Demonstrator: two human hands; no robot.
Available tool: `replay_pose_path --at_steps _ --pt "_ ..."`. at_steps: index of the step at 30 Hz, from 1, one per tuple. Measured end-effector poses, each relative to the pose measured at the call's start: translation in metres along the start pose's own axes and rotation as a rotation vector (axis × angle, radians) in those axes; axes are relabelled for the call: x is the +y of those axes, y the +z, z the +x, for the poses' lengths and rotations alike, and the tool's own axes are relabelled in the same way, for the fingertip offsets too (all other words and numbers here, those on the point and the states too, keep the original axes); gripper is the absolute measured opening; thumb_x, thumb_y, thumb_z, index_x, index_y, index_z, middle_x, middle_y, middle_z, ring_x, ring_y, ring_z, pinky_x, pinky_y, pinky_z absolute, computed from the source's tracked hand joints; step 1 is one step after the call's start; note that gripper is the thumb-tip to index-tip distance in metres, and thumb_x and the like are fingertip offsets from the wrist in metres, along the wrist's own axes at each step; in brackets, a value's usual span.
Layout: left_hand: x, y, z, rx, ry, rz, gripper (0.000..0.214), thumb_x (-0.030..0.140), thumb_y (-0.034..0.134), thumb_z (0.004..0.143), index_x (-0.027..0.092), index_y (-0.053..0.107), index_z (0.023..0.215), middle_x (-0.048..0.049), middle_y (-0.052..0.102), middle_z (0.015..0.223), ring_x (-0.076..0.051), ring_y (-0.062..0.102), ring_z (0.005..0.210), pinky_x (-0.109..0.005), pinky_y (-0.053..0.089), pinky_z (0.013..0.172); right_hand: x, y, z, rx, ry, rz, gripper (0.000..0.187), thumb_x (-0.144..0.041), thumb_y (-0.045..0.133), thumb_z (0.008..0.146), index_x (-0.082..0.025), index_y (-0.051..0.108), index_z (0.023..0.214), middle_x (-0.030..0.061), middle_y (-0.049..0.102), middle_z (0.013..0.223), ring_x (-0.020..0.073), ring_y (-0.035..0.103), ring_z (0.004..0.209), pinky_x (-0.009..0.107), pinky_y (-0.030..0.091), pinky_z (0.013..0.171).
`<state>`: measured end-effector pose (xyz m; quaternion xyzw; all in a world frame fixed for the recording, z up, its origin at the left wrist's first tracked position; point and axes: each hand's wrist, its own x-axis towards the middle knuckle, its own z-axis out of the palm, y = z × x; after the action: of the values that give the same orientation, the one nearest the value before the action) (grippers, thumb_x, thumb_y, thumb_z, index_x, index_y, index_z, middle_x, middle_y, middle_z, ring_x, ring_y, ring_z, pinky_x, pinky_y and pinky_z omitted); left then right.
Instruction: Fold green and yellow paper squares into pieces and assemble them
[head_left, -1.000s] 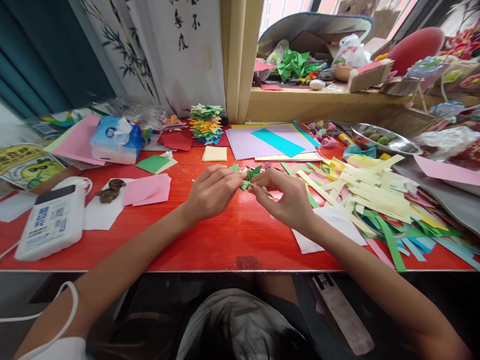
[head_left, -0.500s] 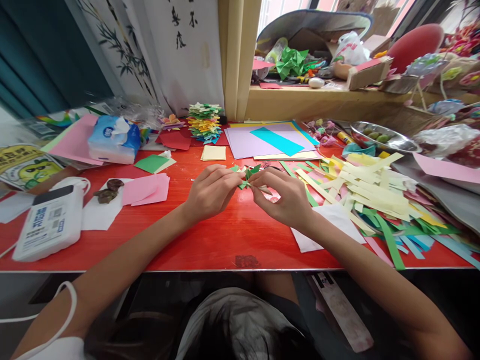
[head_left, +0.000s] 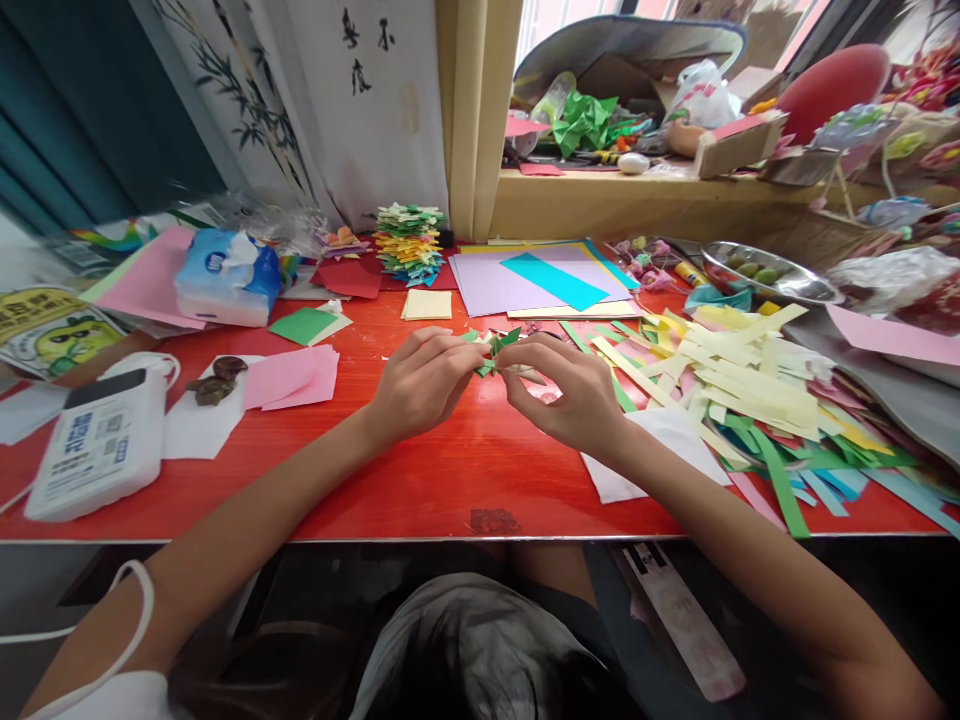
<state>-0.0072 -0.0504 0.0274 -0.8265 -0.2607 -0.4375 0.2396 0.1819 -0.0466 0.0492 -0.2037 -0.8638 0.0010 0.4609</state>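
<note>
Between my two hands, above the middle of the red table, is a small green folded paper piece with pointed tips. My left hand pinches it from the left, fingers bent and pressed together. From the right, my right hand grips it with thumb and forefinger. A pale pointed bit shows under the right fingertips, too small to make out. Just behind lie a small stack of cream paper squares and lilac paper sheets with a blue strip on top.
Many coloured paper strips are heaped on the right, beside a white napkin. A stacked paper tower stands at the back. On the left are a tissue pack, pink paper squares and a white box. A metal bowl sits back right.
Both hands stay in nearly the same place around the green folded paper. The fingertips have shifted only slightly on it.
</note>
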Motion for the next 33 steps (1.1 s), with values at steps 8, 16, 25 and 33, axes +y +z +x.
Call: replay_pose_path --at_steps 8,16,25,33 --pt "0.0001 0.0000 0.0011 0.003 0.002 0.006 0.026 0.010 0.052 0.077 0.020 0.046 0.100 -0.0020 0.065 0.097 -0.012 0.059 0.089 -0.029 0.045 0.081 0.0007 0.0008 -0.0007 0.034 -0.022 0.027 0.015 -0.008 0.048 0.078 -0.019 0.057 0.084 0.0010 0.063 0.082 0.0107 0.059 0.074 0.022 0.047 0.063" --pt "0.0008 -0.0007 0.0015 0.008 -0.010 0.003 0.025 0.010 0.052 0.078 0.020 0.046 0.100 -0.0014 0.065 0.096 -0.011 0.059 0.088 -0.028 0.045 0.080 0.0006 0.0007 -0.0004 0.053 -0.038 0.053 0.015 -0.007 0.050 0.078 -0.018 0.058 0.084 0.0023 0.064 0.084 0.0117 0.060 0.075 0.023 0.050 0.064" --pt "0.0024 0.0010 0.0014 0.023 -0.043 -0.029 0.026 0.010 0.053 0.077 0.020 0.046 0.100 -0.0013 0.065 0.094 -0.011 0.058 0.087 -0.029 0.045 0.081 0.0017 -0.0001 0.0011 0.062 -0.037 0.146 0.016 -0.007 0.050 0.078 -0.019 0.058 0.085 0.0028 0.065 0.084 0.0128 0.061 0.080 0.026 0.052 0.070" --pt "0.0024 0.0016 0.0006 0.033 -0.059 -0.048 0.028 0.008 0.054 0.076 0.020 0.046 0.100 -0.0010 0.065 0.093 -0.011 0.059 0.087 -0.029 0.045 0.081 0.0026 -0.0007 0.0021 0.051 -0.054 0.188 0.016 -0.007 0.050 0.078 -0.018 0.059 0.086 0.0040 0.064 0.086 0.0130 0.060 0.083 0.028 0.053 0.074"
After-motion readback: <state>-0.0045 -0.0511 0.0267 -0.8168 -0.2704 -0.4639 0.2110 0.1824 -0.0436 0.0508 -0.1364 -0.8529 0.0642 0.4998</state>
